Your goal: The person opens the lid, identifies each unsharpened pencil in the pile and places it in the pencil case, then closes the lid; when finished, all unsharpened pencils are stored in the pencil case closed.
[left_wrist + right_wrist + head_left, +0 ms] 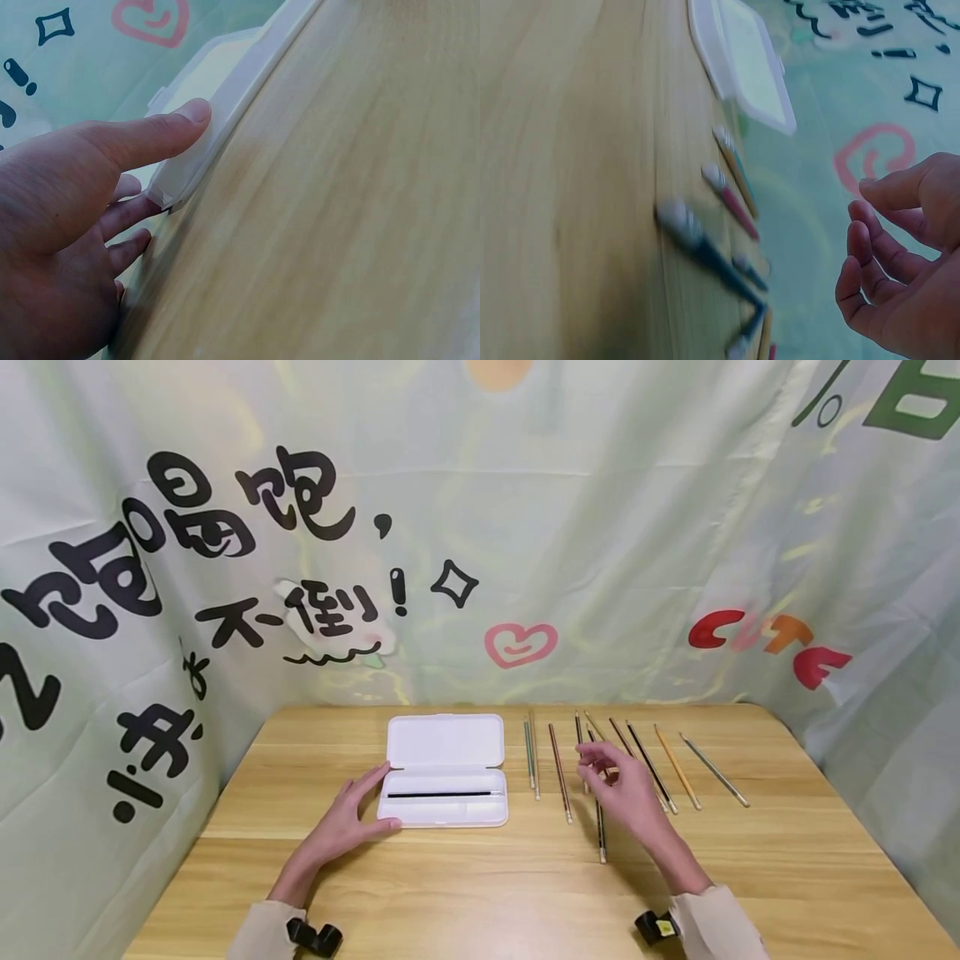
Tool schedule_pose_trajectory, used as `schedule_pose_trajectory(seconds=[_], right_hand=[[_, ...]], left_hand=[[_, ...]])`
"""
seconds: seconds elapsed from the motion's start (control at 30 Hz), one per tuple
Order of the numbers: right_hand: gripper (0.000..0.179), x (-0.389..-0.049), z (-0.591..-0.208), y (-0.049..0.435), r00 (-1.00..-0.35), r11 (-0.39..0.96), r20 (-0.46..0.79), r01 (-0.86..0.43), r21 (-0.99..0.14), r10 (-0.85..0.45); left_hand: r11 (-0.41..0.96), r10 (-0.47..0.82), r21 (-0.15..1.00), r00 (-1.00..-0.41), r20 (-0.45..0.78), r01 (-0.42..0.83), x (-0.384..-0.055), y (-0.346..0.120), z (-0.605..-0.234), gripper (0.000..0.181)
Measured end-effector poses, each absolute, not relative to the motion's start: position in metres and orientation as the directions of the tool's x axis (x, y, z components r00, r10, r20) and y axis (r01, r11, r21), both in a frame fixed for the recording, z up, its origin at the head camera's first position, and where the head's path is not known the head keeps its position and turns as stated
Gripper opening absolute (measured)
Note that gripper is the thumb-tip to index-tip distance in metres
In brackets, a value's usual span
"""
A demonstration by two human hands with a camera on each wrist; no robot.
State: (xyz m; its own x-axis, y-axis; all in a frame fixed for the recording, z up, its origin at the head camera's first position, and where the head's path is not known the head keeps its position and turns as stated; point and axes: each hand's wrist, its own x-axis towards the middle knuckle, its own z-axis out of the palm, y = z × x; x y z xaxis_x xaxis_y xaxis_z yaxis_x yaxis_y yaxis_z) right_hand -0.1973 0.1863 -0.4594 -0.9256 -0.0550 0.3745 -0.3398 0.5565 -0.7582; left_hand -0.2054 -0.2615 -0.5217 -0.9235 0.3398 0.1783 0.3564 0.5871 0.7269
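A white pencil case [445,752] lies open in the middle of the wooden table [480,885], with one black pencil [442,794] in its lower half. My left hand [375,802] rests flat against the case's left end, fingers straight; in the left wrist view the thumb [176,124] presses on the case's corner [191,161]. Several pencils [558,772] lie in a row to the right of the case. My right hand [596,774] hovers above a dark pencil [600,837], fingers loosely curled and holding nothing, as the right wrist view shows the right hand [900,262].
A printed cloth backdrop [525,527] encloses the table at the back and on both sides. More pencils [677,767] stretch toward the right edge. Bare wood lies in front of the case and near the front edge.
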Motion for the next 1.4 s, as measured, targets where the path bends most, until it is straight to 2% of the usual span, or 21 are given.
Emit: schedule_pose_trajectory(seconds=[0.33, 0.6, 0.87, 1.23, 1.4], right_hand=[[0.02, -0.194, -0.455, 0.231, -0.902, 0.623, 0.426, -0.295, -0.725, 0.069], [0.02, -0.201, -0.474, 0.258, -0.911, 0.667, 0.398, -0.232, -0.708, 0.106], [0.02, -0.203, -0.486, 0.269, -0.917, 0.753, 0.392, -0.202, -0.626, 0.08], [0.012, -0.2, -0.49, 0.272, -0.956, 0.855, 0.291, -0.167, -0.49, -0.02], [0.008, -0.196, -0.488, 0.269, -0.956, 0.867, 0.293, -0.158, -0.473, -0.014]], left_hand=[[0.592, 0.339, 0.724, -0.924, 0.176, 0.355, -0.206, -0.261, -0.521, 0.096], [0.592, 0.334, 0.722, -0.924, 0.186, 0.359, -0.204, -0.263, -0.522, 0.094], [0.585, 0.344, 0.72, -0.918, 0.197, 0.374, -0.205, -0.262, -0.522, 0.094], [0.594, 0.347, 0.712, -0.918, 0.193, 0.374, -0.206, -0.261, -0.522, 0.094], [0.598, 0.34, 0.713, -0.922, 0.188, 0.366, -0.206, -0.262, -0.523, 0.094]])
